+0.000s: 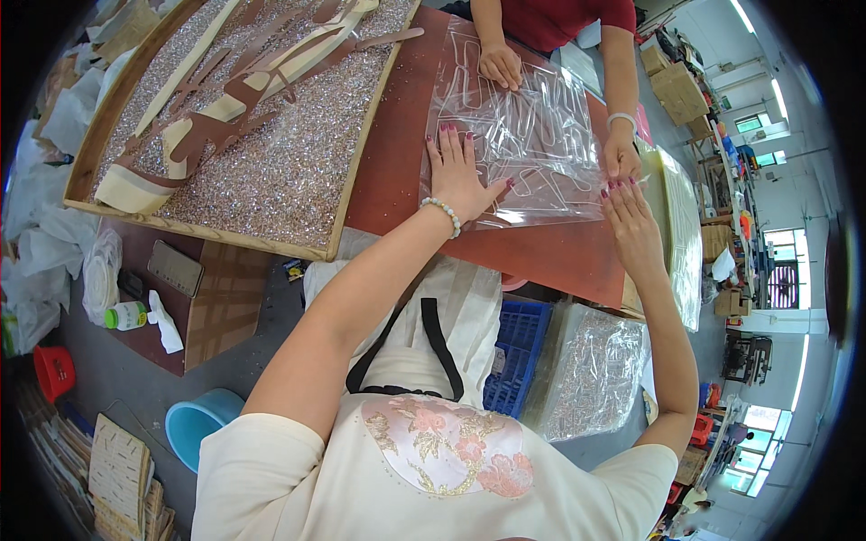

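A clear plastic sheet (pixel 541 135) with thin strap-like outlines lies on the reddish-brown tabletop (pixel 383 171). My left hand (pixel 460 180) is open, its fingers spread flat on the sheet's left part. At the sheet's right corner, my right hand (pixel 634 230) reaches forward with straight fingers held side by side. Its fingertips meet the fingers of a co-worker's hand (pixel 621 155), which pinches that corner. The co-worker's other hand (pixel 501 66) presses on the far part of the sheet. The undersides of my right fingers are hidden.
On the left stands a wooden-rimmed tray (pixel 203 233) of glittering chips, with brown and cream strap-shaped pieces (pixel 216 108) on top. A stack of clear sheets (pixel 677 225) sits at the right. Below are a blue crate (pixel 519 356), a plastic-wrapped bundle (pixel 595 370) and a light-blue bucket (pixel 198 428).
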Tool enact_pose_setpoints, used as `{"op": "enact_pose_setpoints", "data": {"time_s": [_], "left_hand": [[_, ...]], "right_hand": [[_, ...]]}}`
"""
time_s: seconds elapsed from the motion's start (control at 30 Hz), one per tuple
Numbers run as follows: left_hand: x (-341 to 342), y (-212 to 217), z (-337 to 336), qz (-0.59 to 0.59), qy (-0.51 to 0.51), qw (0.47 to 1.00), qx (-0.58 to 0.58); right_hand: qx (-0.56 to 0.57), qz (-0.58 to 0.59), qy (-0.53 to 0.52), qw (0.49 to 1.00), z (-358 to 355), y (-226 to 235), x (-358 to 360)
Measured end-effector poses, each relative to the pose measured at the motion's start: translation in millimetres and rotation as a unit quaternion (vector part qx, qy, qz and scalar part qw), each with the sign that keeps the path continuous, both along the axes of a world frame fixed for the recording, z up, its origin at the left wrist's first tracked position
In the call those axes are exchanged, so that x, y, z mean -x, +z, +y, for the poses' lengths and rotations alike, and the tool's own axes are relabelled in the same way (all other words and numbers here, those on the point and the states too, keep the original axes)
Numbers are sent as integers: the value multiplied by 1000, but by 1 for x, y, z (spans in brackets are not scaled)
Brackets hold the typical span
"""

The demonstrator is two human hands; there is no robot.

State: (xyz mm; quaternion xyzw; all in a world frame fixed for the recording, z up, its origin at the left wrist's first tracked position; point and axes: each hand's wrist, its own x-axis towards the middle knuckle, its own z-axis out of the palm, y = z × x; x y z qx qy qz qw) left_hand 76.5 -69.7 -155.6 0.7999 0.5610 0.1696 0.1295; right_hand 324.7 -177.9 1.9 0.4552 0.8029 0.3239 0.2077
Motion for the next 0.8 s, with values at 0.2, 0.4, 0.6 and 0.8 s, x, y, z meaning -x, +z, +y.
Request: {"op": "enact_pose_setpoints", "data": {"time_s": [0.2,0.4,0.6,0.8], "left_hand": [[0,3,-6,-17,14,999,23],[-3,2,-1,-44,30,998,25],[-2,-13,-9,14,25,997,-74],[-1,-23,-5,19,30,996,-85]], "right_hand": [[-84,32,-74,993,-9,-22,0],[-89,68,-92,989,-12,-36,-4],[-96,175,-131,971,-53,-77,-2],[-273,408,-97,866,-29,-64,13]]}}
